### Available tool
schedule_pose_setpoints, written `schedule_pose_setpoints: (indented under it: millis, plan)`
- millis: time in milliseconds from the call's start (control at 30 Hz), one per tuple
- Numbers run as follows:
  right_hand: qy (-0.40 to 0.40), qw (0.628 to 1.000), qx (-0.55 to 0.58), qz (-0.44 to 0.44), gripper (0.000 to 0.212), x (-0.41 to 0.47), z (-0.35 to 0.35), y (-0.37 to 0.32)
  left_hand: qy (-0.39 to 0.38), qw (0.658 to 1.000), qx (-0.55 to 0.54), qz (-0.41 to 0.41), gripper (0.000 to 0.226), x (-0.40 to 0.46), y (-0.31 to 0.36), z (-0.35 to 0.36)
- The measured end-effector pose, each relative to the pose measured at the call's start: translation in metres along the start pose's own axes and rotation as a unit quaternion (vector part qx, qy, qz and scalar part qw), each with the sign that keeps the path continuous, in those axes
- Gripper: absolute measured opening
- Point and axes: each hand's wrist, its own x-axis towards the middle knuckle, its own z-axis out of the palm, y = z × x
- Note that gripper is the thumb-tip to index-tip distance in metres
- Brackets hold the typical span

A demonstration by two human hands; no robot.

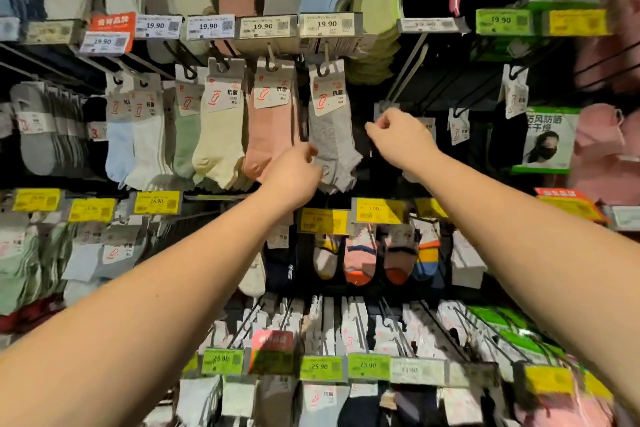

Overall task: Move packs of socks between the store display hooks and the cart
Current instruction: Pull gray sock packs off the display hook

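Cream pack (218, 135): hanging on its hook at the left of the middle row, next to the pink pack (273, 128); both are facing you so their cards are reading clearly.

Your left hand (294, 172): you are reaching it up to the lower edge of the grey pack (330, 135), fingers loosely curled right at the sock's toe. I cannot tell whether they are already pinching the fabric or only brushing it (the knuckles are hiding the fingertips). My guess is that you are steadying the pack from below so it is not swinging.

Grey pack: hanging from its display hook (323, 71) under the 19.90 price tag (327, 24), card uppermost, socks dangling. It is staying on the rack for now, not in the cart, which is not showing in this view.

Your right hand (398, 133): you are holding it just right of the grey pack, in front of the dark socks (420, 130), fingers curled in a narrow pinch. Whether anything is sitting in that pinch I cannot tell.

Bare hook (408, 66): slanting down above your right hand, probably where a pack is going on or coming off.
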Motion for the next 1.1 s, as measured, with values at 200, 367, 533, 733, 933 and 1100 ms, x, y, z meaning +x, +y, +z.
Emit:
schedule_pose_setpoints:
  millis: [200, 367, 533, 733, 933, 1100]
  plan:
    - [-0.043, 0.998, 0.039, 0.011, 0.017, -0.150, -0.021, 0.025, -0.042, 0.997, -0.036, 0.050, 0.028, -0.085, -0.006, 0.014]
    - [-0.162, 0.983, -0.007, 0.090, 0.009, -0.291, -0.013, 0.091, -0.195, 0.978, -0.057, 0.048, 0.025, -0.168, -0.028, 0.072]
    - [-0.239, 0.947, -0.031, 0.210, 0.025, -0.413, -0.026, 0.156, -0.343, 0.937, -0.060, 0.038, 0.033, -0.243, -0.030, 0.147]
    - [-0.265, 0.886, -0.048, 0.377, 0.013, -0.538, -0.081, 0.205, -0.481, 0.869, -0.108, 0.034, 0.047, -0.333, 0.017, 0.250]
    - [-0.261, 0.814, -0.049, 0.517, 0.021, -0.645, -0.133, 0.278, -0.581, 0.802, -0.138, 0.016, 0.024, -0.421, 0.088, 0.353]
    - [-0.237, 0.768, 0.019, 0.595, 0.036, -0.699, -0.170, 0.350, -0.642, 0.759, -0.084, 0.071, 0.024, -0.473, 0.154, 0.429]
